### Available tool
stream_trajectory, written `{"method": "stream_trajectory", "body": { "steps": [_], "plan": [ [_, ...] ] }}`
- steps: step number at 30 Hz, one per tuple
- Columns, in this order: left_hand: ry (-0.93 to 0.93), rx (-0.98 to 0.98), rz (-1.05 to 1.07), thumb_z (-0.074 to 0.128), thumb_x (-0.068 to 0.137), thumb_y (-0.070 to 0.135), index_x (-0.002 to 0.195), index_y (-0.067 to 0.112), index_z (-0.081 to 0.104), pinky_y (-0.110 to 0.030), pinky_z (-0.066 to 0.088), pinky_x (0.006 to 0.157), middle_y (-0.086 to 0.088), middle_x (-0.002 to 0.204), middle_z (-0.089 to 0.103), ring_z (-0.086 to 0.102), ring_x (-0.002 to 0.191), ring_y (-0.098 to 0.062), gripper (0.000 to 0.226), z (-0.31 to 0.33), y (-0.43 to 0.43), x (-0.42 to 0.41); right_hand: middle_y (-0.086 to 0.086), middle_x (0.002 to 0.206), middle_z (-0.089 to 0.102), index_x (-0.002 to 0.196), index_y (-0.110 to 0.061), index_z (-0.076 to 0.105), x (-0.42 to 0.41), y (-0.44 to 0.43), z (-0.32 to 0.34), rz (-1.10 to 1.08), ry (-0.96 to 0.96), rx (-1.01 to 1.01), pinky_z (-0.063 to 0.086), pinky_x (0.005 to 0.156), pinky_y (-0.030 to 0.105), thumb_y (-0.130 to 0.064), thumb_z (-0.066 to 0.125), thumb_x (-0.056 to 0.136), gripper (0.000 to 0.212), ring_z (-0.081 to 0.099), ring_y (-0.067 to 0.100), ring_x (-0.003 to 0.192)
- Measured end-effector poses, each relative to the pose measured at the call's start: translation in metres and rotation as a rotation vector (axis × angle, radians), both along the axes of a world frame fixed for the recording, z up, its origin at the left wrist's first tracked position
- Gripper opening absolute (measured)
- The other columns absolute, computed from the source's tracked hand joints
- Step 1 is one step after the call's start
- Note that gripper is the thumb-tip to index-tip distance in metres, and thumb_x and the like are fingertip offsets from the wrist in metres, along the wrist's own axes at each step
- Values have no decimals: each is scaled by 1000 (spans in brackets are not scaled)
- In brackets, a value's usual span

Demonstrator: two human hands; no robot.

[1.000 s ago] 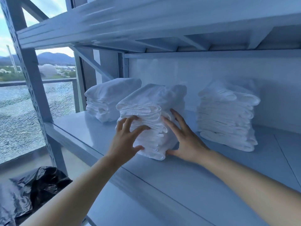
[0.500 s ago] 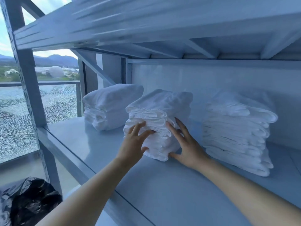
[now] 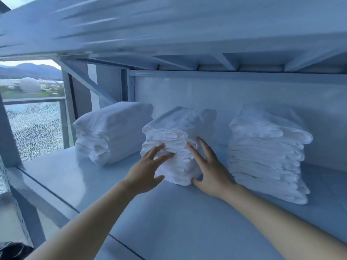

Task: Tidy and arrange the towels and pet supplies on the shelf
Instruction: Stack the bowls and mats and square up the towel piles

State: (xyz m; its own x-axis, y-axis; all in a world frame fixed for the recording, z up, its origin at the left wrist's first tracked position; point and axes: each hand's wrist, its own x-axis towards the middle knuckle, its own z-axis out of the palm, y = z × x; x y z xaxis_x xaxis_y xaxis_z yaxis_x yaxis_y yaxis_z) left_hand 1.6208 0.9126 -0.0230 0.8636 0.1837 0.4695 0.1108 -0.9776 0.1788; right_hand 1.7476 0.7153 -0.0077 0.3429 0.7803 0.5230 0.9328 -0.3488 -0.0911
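Three stacks of folded white towels stand on the grey metal shelf board (image 3: 78, 177). The middle stack (image 3: 176, 128) is turned at an angle, one corner toward me. My left hand (image 3: 146, 173) presses its left front face with straight, spread fingers. My right hand (image 3: 210, 169) lies flat against its right front face, thumb at the bottom corner. The left stack (image 3: 114, 132) sits near the shelf's end. The right stack (image 3: 266, 154) is taller and stands close to the back wall.
The upper shelf (image 3: 169, 34) hangs low overhead. A metal upright (image 3: 9, 139) and a diagonal brace (image 3: 88, 85) frame the left end, with a window behind. A black plastic bag (image 3: 11, 250) shows at the bottom left corner.
Both hands have slid the middle stack farther back on the shelf. The camera has moved closer and tilted up, so the black bag has nearly left the view.
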Motion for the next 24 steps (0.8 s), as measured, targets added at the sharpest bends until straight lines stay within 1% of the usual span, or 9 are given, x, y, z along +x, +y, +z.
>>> {"method": "stream_trajectory", "body": {
  "steps": [2,4,7,10,13,15,17,20,24],
  "plan": [
    [-13,29,-30,59,86,31,136,55,25,-29,50,82,25,152,6,34,129,-6,65,4,12,-11,5,156,7,145,-22,26,-6,4,1,51,-172,59,35,108,40,-24,75,68,91,14,22,142],
    [-58,16,-30,59,86,30,135,53,32,-28,49,82,22,150,19,43,124,-8,61,8,26,-21,8,151,24,135,-13,44,-13,12,0,85,-243,96,35,107,44,-20,76,63,79,24,24,137],
    [-78,-1,13,59,84,29,130,49,42,-33,50,84,17,144,33,47,122,-12,53,12,50,-35,9,146,38,128,-11,53,-28,35,3,90,-265,132,36,106,44,-19,75,65,68,29,21,134],
    [-75,20,65,60,84,28,126,43,50,-28,47,83,13,138,41,49,119,-12,46,13,71,-48,8,143,43,125,-11,56,-43,65,7,120,-248,155,38,103,37,-15,75,66,62,32,19,132],
    [-102,-6,114,62,83,24,124,38,55,-31,48,85,10,134,46,50,118,-14,44,15,92,-62,3,147,37,131,-14,51,-59,95,14,170,-176,134,45,93,26,-13,70,74,60,29,13,134],
    [-105,-13,152,61,83,23,122,39,55,-32,48,87,11,132,46,48,119,-13,42,15,107,-72,-5,154,22,140,-20,40,-65,114,16,185,-102,58,46,92,27,-17,60,85,59,23,11,139],
    [-108,-8,184,60,84,25,121,39,55,-30,48,81,13,131,47,47,119,-11,40,15,122,-82,-10,155,13,144,-25,32,-68,133,16,177,-56,-19,43,95,27,-22,55,89,60,21,10,140],
    [-121,14,233,60,85,27,120,39,57,-26,45,71,14,129,48,48,116,-10,37,11,143,-96,-12,156,7,146,-27,27,-73,161,11,166,11,-88,41,95,27,-28,55,90,63,31,12,135],
    [-137,20,297,65,82,26,119,34,57,-30,51,68,11,129,47,49,116,-12,39,1,173,-107,-11,156,-2,147,-28,19,-80,199,1,164,71,-105,44,97,33,-33,58,89,70,26,16,139]
  ]
}}
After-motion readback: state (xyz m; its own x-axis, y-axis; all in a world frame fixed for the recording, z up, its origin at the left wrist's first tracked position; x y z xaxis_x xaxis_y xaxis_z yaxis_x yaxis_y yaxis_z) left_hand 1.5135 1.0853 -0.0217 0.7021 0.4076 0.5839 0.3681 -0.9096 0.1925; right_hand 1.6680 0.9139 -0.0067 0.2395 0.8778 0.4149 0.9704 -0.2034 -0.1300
